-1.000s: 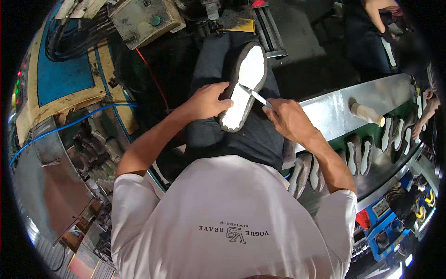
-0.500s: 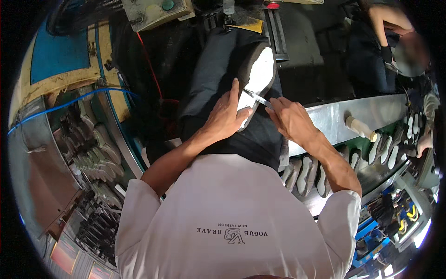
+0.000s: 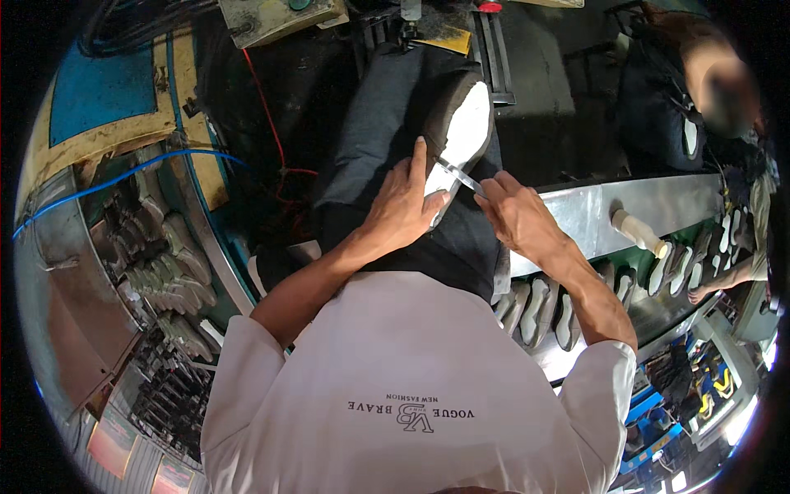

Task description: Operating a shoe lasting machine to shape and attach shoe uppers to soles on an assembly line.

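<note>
Left hand [image 3: 400, 207]: fingers partly spread, gripping the white-soled shoe [image 3: 469, 123] at left. Right hand [image 3: 524, 216]: fingers closed around slim tool [image 3: 461, 176], angled across sole.

The left hand [image 3: 401, 207] lies against a shoe [image 3: 464, 130] (white sole up) on dark trousers [image 3: 362, 136]; the right hand [image 3: 525, 216] holds a slim tool [image 3: 462, 179] at its sole, with more shoes [image 3: 539, 310] to the right.

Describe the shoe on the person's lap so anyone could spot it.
From the white shirt, go up to the dark trousers. The shoe lies there, white sole up, left hand on its near end. Unlike shoes lined up at right, it meets a slim tool in the right hand.
</note>
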Available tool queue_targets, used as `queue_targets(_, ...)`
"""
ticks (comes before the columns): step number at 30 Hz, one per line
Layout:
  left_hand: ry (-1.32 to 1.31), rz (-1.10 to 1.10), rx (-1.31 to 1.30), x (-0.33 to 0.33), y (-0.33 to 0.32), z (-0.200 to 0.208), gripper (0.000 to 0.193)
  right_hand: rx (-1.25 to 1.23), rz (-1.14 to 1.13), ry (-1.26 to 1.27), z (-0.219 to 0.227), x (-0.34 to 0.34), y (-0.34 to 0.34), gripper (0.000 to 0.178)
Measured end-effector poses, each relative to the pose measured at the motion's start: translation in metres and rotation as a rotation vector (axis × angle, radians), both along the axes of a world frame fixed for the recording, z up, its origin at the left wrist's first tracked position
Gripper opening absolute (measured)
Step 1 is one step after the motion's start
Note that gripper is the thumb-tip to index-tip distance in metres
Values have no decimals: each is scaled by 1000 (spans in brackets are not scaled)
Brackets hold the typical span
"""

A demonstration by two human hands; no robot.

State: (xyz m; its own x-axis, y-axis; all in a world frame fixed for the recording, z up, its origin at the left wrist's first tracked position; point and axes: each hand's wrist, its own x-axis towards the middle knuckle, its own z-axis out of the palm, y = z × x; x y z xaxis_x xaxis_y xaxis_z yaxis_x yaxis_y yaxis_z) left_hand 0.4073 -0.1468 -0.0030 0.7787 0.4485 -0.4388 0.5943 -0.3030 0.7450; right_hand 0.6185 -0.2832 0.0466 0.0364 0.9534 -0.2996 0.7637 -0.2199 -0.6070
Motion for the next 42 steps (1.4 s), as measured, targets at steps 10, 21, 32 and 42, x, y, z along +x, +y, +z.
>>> queue_targets(10, -49, -110, 45, -4, 7, -17, 101, -76, -42, -125, -11, 8, -9, 38)
queue_targets(21, -108, 220, -359, 3, 13, -46, 97, 70, -8, -112, -32, 30, -21, 37)
queue_targets(32, -124, 166, -609, -2, 38, -5, 100, 10, -85, -170, -14, 9, 19, 41)
queue_targets(42, -204, 14, -584, -23, 25, -24, 112, -83, -75, -496, -53, 28, 2, 31)
